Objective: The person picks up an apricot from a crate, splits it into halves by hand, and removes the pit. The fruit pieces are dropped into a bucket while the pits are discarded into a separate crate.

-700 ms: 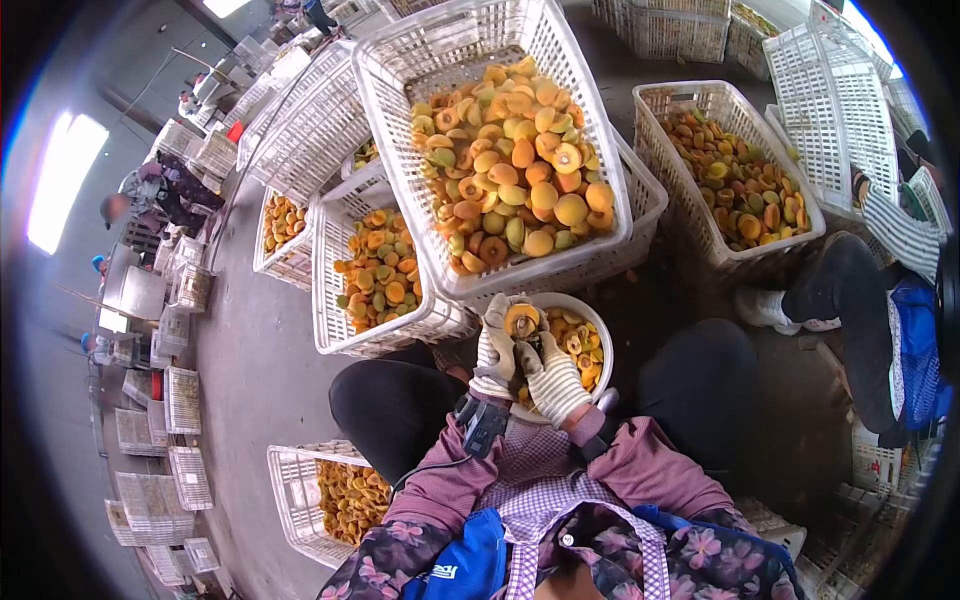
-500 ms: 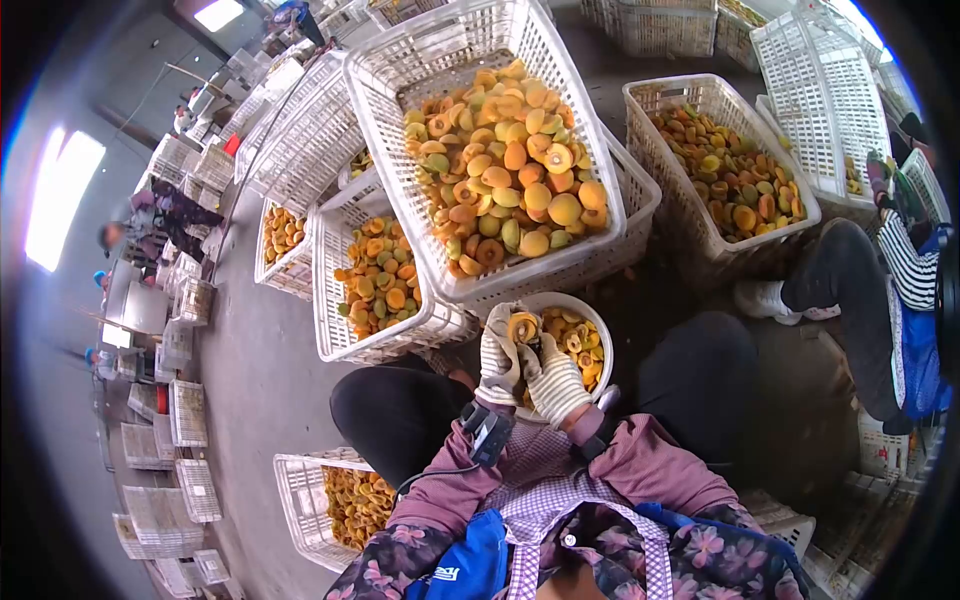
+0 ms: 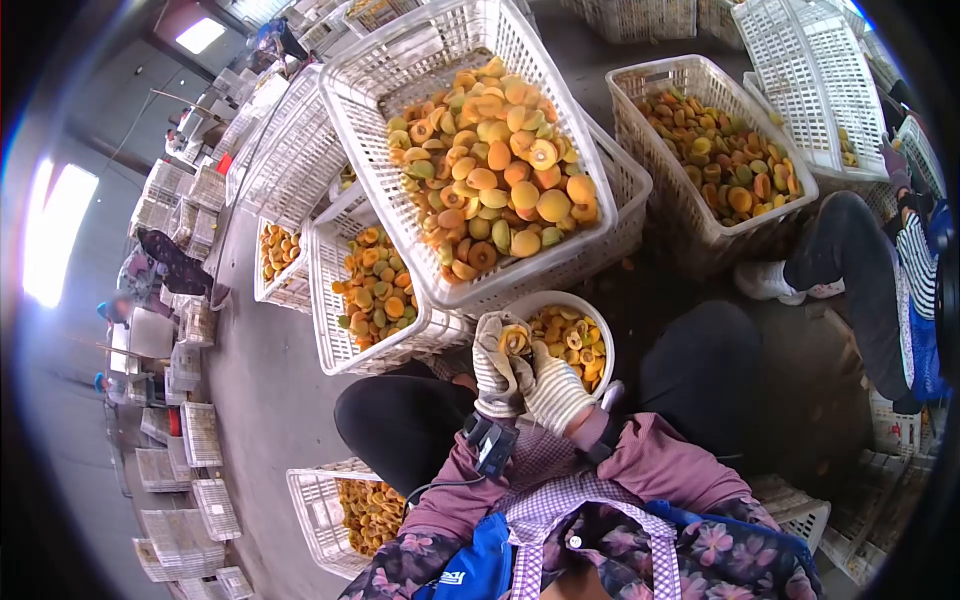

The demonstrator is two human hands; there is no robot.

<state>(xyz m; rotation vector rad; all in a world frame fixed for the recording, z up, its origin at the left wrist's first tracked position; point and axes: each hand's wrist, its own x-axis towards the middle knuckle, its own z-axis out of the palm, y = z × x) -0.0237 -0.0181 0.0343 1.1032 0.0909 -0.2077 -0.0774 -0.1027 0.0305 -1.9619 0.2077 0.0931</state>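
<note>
Your left hand point(image 3: 492, 365) pinched apricot half point(image 3: 515, 340) just above white bucket point(image 3: 590, 312); right hand point(image 3: 553, 392) touched it, grip hidden. Risk: slick fruit could slip from glove, dropping beside bucket.

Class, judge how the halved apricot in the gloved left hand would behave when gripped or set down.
The apricot half probably bruises easily, since its soft cut flesh lies exposed, facing up in the left hand. It is likely light, as one hand cups it. Set on its rounded skin, it may rock.
</note>
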